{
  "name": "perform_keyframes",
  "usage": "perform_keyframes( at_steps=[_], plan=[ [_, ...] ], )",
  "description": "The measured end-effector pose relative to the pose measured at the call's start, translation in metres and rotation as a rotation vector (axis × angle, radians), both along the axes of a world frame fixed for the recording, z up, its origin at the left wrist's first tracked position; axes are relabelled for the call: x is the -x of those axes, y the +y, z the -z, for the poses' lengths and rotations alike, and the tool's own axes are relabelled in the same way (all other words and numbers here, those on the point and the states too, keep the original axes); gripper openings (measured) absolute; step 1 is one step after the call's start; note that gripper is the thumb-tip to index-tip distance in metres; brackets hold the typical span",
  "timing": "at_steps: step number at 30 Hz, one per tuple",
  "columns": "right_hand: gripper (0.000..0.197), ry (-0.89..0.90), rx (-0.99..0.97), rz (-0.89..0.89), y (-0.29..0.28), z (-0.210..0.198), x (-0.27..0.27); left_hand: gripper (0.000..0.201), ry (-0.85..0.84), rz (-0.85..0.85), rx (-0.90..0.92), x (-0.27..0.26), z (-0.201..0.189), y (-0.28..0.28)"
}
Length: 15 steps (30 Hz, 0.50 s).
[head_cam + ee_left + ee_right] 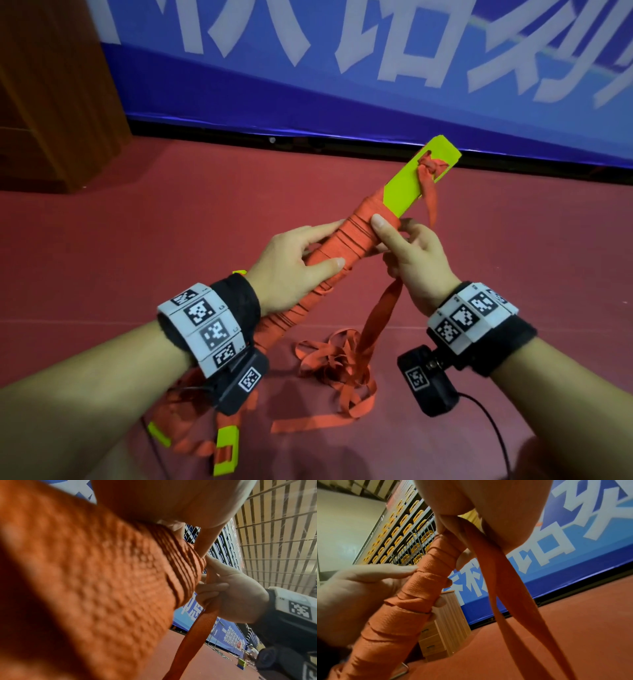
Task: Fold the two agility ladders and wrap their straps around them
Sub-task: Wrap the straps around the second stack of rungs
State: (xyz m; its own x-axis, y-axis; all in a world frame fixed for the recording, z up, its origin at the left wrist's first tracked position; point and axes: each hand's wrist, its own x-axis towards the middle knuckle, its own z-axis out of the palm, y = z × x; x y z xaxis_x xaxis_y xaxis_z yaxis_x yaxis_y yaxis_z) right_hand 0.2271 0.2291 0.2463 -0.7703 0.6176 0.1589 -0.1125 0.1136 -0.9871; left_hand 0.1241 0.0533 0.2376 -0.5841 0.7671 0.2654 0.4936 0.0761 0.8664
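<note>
A folded agility ladder bundle (346, 246) of neon-yellow rungs (416, 174) is wound tightly in orange strap and slants up to the right. My left hand (294, 263) grips the bundle's middle, thumb across the windings (426, 574). My right hand (411, 253) pinches the loose orange strap (380, 318) against the bundle's upper part, thumb on the wraps. The strap (193, 639) hangs down from that hand to a tangled pile (342, 373) on the floor. Yellow rung ends of a second ladder (226, 448) lie below my left wrist, mostly hidden.
The red floor (137, 240) runs to a blue banner wall (342, 85) ahead. A wooden cabinet (51, 85) stands at the far left. Stacked yellow seats (399, 534) rise behind a metal railing.
</note>
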Motion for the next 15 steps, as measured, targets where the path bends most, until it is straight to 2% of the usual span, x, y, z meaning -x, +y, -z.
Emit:
perform_keyframes(
  at_steps=[2, 5, 9, 12, 15],
  plan=[
    [0.041, -0.029, -0.03, 0.044, 0.0, 0.002, 0.001, 0.071, 0.228, -0.086, 0.092, -0.001, 0.002, -0.001],
    [0.048, -0.066, -0.021, 0.118, 0.002, 0.006, 0.005, 0.087, 0.409, -0.192, 0.184, -0.01, 0.002, -0.004],
    [0.044, -0.057, 0.043, 0.09, -0.002, 0.005, 0.007, 0.087, 0.65, -0.247, 0.326, -0.021, 0.009, 0.003],
    [0.043, -0.064, 0.052, 0.088, -0.008, 0.002, 0.005, 0.083, 0.74, -0.31, 0.313, -0.016, 0.013, 0.006],
    [0.037, -0.064, 0.017, 0.08, -0.014, -0.003, 0.002, 0.074, 0.742, -0.314, 0.242, -0.011, 0.015, 0.004]
  ],
)
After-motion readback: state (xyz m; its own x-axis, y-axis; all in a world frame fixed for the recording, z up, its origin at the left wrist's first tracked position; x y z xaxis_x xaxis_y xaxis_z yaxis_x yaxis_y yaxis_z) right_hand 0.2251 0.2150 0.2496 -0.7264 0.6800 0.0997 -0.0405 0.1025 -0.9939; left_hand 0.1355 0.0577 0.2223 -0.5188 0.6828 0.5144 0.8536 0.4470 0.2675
